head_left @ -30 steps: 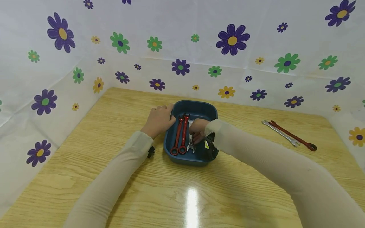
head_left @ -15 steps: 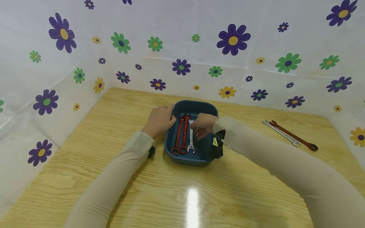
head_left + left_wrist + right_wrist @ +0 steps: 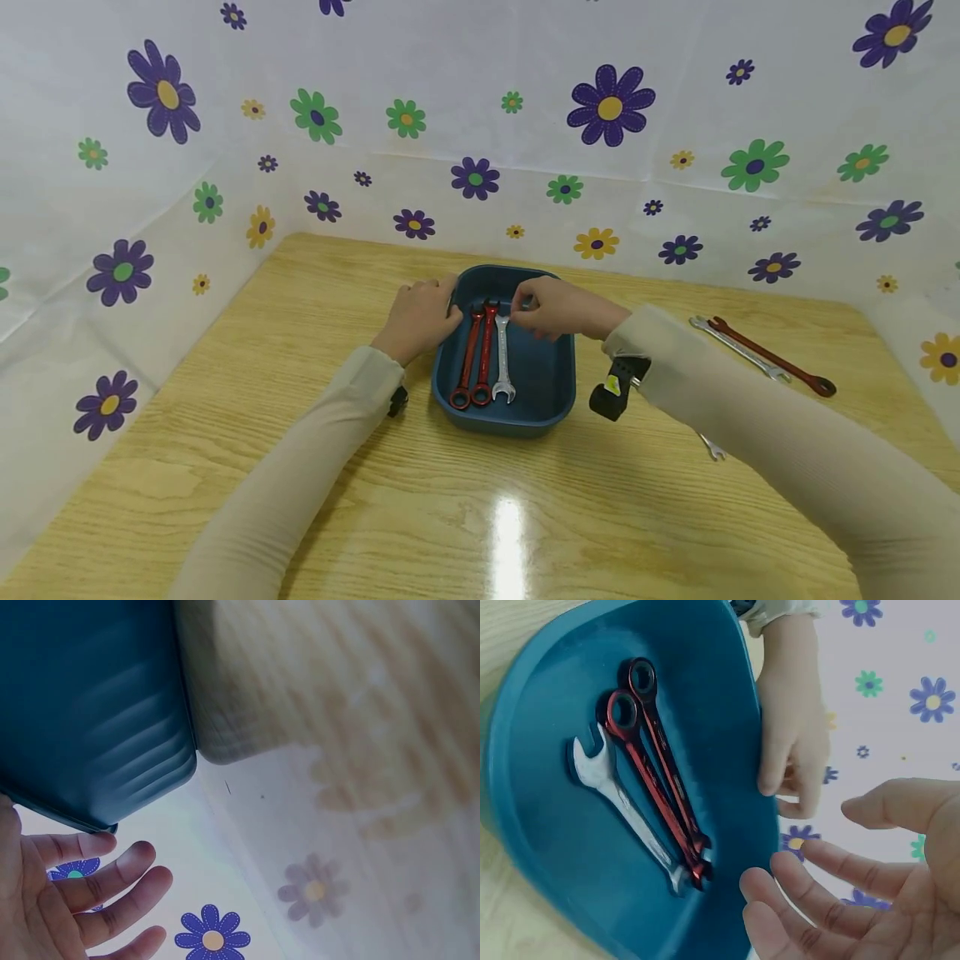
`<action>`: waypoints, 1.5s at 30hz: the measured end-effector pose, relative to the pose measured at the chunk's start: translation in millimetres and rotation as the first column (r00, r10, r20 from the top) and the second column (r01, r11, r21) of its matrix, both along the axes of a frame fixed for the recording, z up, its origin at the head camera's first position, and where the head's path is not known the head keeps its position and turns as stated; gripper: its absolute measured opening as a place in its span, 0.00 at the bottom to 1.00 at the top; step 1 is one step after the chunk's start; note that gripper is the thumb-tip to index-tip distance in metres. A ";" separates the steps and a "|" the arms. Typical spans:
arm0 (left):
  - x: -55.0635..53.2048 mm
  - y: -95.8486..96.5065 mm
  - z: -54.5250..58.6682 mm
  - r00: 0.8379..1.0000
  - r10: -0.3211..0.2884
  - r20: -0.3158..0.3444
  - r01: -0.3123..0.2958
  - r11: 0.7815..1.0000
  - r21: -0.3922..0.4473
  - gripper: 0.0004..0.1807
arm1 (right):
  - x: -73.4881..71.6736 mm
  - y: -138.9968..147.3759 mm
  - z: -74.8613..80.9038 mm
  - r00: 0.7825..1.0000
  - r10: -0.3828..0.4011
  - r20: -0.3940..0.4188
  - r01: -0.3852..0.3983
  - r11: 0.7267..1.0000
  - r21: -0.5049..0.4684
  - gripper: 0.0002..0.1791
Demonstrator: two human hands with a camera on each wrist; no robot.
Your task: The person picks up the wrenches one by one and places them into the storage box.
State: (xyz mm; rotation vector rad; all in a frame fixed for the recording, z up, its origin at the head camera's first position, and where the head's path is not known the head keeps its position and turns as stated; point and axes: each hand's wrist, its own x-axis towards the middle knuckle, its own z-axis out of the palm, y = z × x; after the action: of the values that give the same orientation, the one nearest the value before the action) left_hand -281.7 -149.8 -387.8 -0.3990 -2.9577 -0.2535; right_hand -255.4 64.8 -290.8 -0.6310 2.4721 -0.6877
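Note:
A blue plastic bin (image 3: 540,379) stands on the table. Two red wrenches (image 3: 484,354) lie side by side in it, with a silver open-end wrench (image 3: 503,360) to their right. My left hand (image 3: 417,318) holds the bin's left rim, thumb over the edge and fingers outside; the left wrist view shows those fingers (image 3: 112,885) fairly straight beside the wall. Above the bin's far right part is my right hand (image 3: 555,307), holding nothing. In the right wrist view its fingers (image 3: 832,900) are loosely bent and apart from the thumb, clear of the wrenches.
On the table's right side lie a silver wrench (image 3: 738,348) and a red wrench (image 3: 776,357), close together. Part of another silver wrench (image 3: 712,447) shows beneath the right forearm. A flower-printed white cloth (image 3: 495,125) rises behind the wooden table (image 3: 420,500).
My right hand has let go of the silver wrench in the bin and moved up and right. The left hand keeps its place. A wrench end has come into view under the right forearm.

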 end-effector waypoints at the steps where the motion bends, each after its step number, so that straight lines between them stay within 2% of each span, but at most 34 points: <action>1: -0.1 -0.2 0.0 1.000 -0.001 -0.001 0.001 1.000 -0.002 0.20 | 1.7 1.7 1.9 0.999 0.021 -0.030 -0.021 1.000 0.002 0.12; 7: -1.8 -0.7 -0.5 1.000 -0.008 -0.016 0.008 1.000 -0.006 0.18 | 10.0 15.4 8.8 0.984 0.086 -0.153 -0.087 0.996 0.000 0.12; 11: -1.7 -0.5 0.1 0.999 -0.013 -0.039 0.012 1.000 -0.021 0.16 | 12.4 28.4 10.9 0.974 0.084 -0.210 -0.090 0.996 -0.019 0.10; 16: -0.8 -1.0 2.5 0.997 -0.005 -0.074 0.000 0.998 -0.069 0.16 | 13.4 46.7 13.2 0.970 0.056 -0.237 -0.072 0.996 -0.056 0.09; 26: 1.2 -2.2 8.0 0.993 -0.014 -0.120 -0.008 0.984 -0.178 0.25 | 20.2 93.4 18.3 0.975 -0.061 -0.213 0.038 0.993 -0.110 0.10; 32: 1.0 -2.6 6.3 0.988 -0.027 -0.152 0.000 0.985 -0.175 0.25 | 21.9 127.7 13.0 0.967 -0.127 -0.219 0.104 0.988 -0.111 0.12; 45: 2.4 -2.6 4.8 0.987 -0.034 -0.158 0.008 0.987 -0.159 0.24 | 30.3 192.5 3.8 0.927 -0.228 -0.298 0.235 0.972 -0.013 0.16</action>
State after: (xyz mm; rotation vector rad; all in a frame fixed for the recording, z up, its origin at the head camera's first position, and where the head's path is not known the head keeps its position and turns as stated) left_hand -279.4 -152.4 -383.0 -0.4474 -2.8247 0.0115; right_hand -225.1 257.4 -287.0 -0.4651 2.8645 -0.6927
